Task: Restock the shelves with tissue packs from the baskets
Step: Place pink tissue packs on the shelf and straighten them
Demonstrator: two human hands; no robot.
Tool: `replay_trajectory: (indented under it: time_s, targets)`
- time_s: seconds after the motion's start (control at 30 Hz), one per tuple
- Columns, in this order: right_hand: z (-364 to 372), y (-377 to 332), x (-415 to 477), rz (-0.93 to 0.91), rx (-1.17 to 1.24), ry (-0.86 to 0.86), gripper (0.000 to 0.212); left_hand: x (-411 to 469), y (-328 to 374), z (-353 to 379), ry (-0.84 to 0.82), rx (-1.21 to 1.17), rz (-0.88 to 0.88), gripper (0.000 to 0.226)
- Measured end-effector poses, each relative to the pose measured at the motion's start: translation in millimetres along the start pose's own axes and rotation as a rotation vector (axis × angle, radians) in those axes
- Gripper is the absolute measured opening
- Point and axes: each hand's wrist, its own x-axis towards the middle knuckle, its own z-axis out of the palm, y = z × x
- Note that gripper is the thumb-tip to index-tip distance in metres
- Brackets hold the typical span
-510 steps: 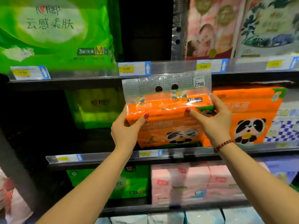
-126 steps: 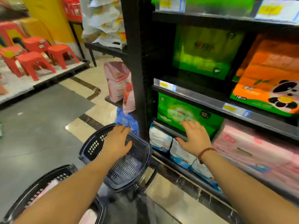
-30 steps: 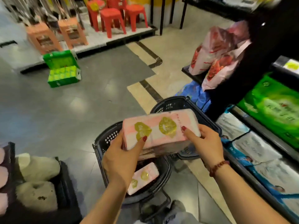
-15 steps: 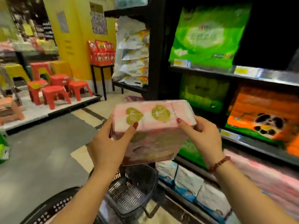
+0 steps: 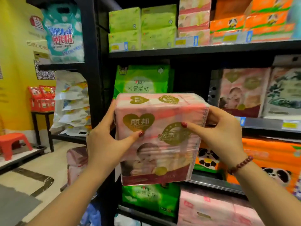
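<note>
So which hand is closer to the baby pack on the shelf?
Right. The right hand grips the held pack just below the shelf pack; the left hand grips the held pack's other side, farther left.

Both hands grip pink tissue pack before shelves.

top shelf: we see light green packs, pink packs and orange panda packs stacked side by side.
second shelf: 1 green pack stands upright at the left; well to its right, 1 pink baby-print pack just beside 1 white leaf-print pack.
third shelf: we make out orange panda bundles.
lower shelf: 1 darker green pack, pale pink bundles beside it.
side rack upper board: 1 blue-and-white bag.
side rack lower board: a pile of white bags.
floor: we see a low platform bearing 1 red stool.
</note>
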Motion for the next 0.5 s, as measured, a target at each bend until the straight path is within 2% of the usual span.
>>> replay_trajectory:
  time_s: [0.13,0.33,0.5]
  targets:
    - [-19.8,-4.3,44.0,-0.137,-0.1,0.143,0.052,53.2,2.9,29.9,-0.058,-0.178,0.147,0.099]
    - [-30.5,-13.6,112.5,-0.294,-0.167,0.354,0.055,140.0,-1.5,75.6,0.047,-0.326,0.36,0.094]
    - [-27.6,1.4,143.2,-0.381,-0.31,0.543,0.051,183.9,-13.2,124.6,0.107,-0.507,0.414,0.095]
